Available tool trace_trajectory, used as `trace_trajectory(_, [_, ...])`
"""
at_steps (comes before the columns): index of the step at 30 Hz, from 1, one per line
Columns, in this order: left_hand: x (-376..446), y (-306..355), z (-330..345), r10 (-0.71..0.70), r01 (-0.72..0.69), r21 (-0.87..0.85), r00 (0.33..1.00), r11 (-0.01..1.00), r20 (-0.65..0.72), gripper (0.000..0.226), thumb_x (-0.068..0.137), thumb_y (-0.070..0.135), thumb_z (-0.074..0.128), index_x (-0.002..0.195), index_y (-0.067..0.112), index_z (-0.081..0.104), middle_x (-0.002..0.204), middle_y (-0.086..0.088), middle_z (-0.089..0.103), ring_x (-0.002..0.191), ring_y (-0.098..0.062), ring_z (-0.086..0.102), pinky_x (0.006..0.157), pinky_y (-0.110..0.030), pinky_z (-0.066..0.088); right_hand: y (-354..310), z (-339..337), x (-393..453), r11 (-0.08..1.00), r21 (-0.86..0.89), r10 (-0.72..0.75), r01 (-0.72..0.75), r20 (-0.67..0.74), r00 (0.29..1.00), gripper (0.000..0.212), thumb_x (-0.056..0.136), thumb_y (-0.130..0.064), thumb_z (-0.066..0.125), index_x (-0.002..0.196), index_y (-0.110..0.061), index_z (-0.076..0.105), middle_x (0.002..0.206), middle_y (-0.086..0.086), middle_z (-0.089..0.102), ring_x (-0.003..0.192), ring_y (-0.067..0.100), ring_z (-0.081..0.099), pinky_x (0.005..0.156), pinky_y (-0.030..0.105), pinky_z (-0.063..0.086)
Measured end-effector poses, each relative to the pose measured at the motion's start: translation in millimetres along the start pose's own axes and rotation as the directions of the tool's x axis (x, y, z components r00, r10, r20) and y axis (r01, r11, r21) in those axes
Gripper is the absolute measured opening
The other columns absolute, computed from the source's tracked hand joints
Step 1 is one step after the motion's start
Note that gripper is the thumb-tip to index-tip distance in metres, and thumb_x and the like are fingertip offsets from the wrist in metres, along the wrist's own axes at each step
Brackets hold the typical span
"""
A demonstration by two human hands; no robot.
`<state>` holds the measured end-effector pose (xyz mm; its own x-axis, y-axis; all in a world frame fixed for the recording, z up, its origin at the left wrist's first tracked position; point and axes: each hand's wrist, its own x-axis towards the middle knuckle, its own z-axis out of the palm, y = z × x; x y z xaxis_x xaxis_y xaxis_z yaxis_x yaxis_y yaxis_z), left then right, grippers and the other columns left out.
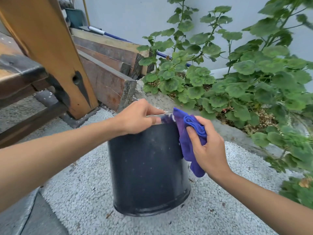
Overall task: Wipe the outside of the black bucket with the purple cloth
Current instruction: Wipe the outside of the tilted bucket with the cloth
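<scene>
The left hand (135,118) grips the black bucket (149,168) rim; the right hand (208,150) clutches the purple cloth (184,133). Hard wiping could tip the bucket on gravel (84,192).

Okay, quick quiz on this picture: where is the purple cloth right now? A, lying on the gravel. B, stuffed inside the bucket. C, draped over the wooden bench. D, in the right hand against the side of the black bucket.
D: the right hand holds the bunched purple cloth against the upper right outside of the black bucket, while the left hand steadies the rim.
</scene>
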<state>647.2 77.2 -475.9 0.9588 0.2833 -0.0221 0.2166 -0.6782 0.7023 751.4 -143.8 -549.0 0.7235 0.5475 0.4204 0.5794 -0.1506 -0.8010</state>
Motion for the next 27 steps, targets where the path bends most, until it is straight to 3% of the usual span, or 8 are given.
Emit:
trace_trajectory(5, [42.0, -5.2, 13.4, 0.072, -0.086, 0.086, 0.986, 0.993, 0.152, 0.027, 0.092, 0.035, 0.064, 0.114, 0.049, 0.072, 0.072, 0.041, 0.061, 0.077, 0.007, 0.056, 0.08, -0.025, 0.048, 6.6, -10.4, 13.3, 0.987, -0.131, -0.093, 0.092, -0.007, 0.996, 0.035, 0.098, -0.025, 0.068, 0.132, -0.03, 0.06, 0.123, -0.021, 0.066, 0.104, -0.006, 0.062, 0.088, 0.004, 0.042])
trace_trajectory(8, [52.1, -8.9, 21.7, 0.157, -0.195, 0.311, 0.977, 0.93, 0.146, 0.024, 0.099, 0.027, 0.058, 0.083, 0.037, 0.073, 0.057, 0.024, 0.059, 0.074, -0.021, 0.062, 0.063, -0.031, 0.037, 14.0, -0.3, 13.5, 0.967, -0.191, -0.167, 0.169, 0.024, 0.986, 0.042, 0.095, -0.024, 0.073, 0.135, -0.025, 0.061, 0.131, -0.016, 0.065, 0.113, 0.005, 0.064, 0.091, 0.016, 0.048])
trace_trajectory(11, [57.8, -17.4, 19.0, 0.216, -0.269, 0.508, 0.963, 0.818, 0.163, 0.028, 0.104, 0.033, 0.044, 0.118, 0.027, 0.067, 0.101, -0.003, 0.072, 0.101, -0.031, 0.062, 0.078, -0.037, 0.045, 13.7, 15.1, 19.1, 0.966, -0.189, -0.176, 0.176, 0.018, 0.984, 0.041, 0.095, -0.025, 0.073, 0.135, -0.027, 0.061, 0.133, -0.015, 0.066, 0.115, 0.009, 0.066, 0.09, 0.03, 0.053])
trace_trajectory(14, [63.7, -30.3, 12.2, 0.271, -0.363, 0.534, 0.931, 0.764, 0.245, 0.044, 0.104, 0.041, 0.03, 0.138, 0.026, 0.054, 0.137, 0.002, 0.06, 0.121, -0.024, 0.055, 0.094, -0.035, 0.043, 8.9, 29.3, 35.7, 0.975, -0.156, -0.165, 0.157, -0.036, 0.986, 0.042, 0.097, -0.02, 0.071, 0.136, -0.025, 0.059, 0.138, -0.013, 0.064, 0.12, 0.01, 0.064, 0.095, 0.035, 0.054])
trace_trajectory(18, [74.8, -39.1, 2.1, 0.289, -0.391, 0.369, 0.909, 0.843, 0.302, 0.034, 0.108, 0.032, 0.036, 0.129, 0.022, 0.06, 0.124, 0.006, 0.065, 0.109, -0.009, 0.052, 0.083, -0.018, 0.03, 5.0, 43.1, 63.2, 0.922, -0.167, -0.365, 0.35, -0.065, 0.929, 0.042, 0.096, -0.009, 0.07, 0.137, -0.012, 0.059, 0.145, 0.001, 0.059, 0.133, 0.016, 0.058, 0.106, 0.022, 0.046])
trace_trajectory(21, [78.4, -48.1, 0.0, 0.418, -0.456, 0.195, 0.885, 0.868, 0.207, 0.028, 0.098, 0.014, 0.042, 0.098, 0.004, 0.068, 0.098, -0.009, 0.07, 0.088, -0.005, 0.056, 0.079, -0.017, 0.039, 20.4, 65.6, 64.3, 0.732, -0.258, -0.623, 0.63, 0.122, 0.773, 0.042, 0.094, -0.01, 0.073, 0.134, -0.005, 0.061, 0.147, 0.012, 0.058, 0.139, 0.027, 0.054, 0.112, 0.046, 0.046])
trace_trajectory(23, [78.8, -51.9, -3.4, 0.422, -0.455, 0.131, 0.88, 0.881, 0.22, 0.032, 0.096, 0.017, 0.043, 0.113, 0.009, 0.069, 0.115, -0.001, 0.07, 0.101, 0.003, 0.061, 0.092, -0.019, 0.046, 35.4, 83.9, 58.9, 0.664, -0.269, -0.665, 0.697, 0.212, 0.716, 0.05, 0.094, -0.017, 0.074, 0.139, -0.01, 0.053, 0.152, 0.013, 0.052, 0.144, 0.028, 0.048, 0.112, 0.053, 0.044])
trace_trajectory(27, [83.2, -60.3, -6.4, 0.46, -0.517, 0.312, 0.855, 0.797, 0.241, 0.051, 0.101, 0.029, 0.042, 0.151, 0.025, 0.043, 0.151, 0.009, 0.05, 0.128, -0.019, 0.059, 0.098, -0.036, 0.05, 54.8, 95.1, 55.8, 0.602, -0.322, -0.683, 0.73, 0.266, 0.68, 0.061, 0.089, -0.026, 0.073, 0.143, -0.014, 0.048, 0.158, 0.014, 0.043, 0.15, 0.03, 0.039, 0.121, 0.051, 0.034])
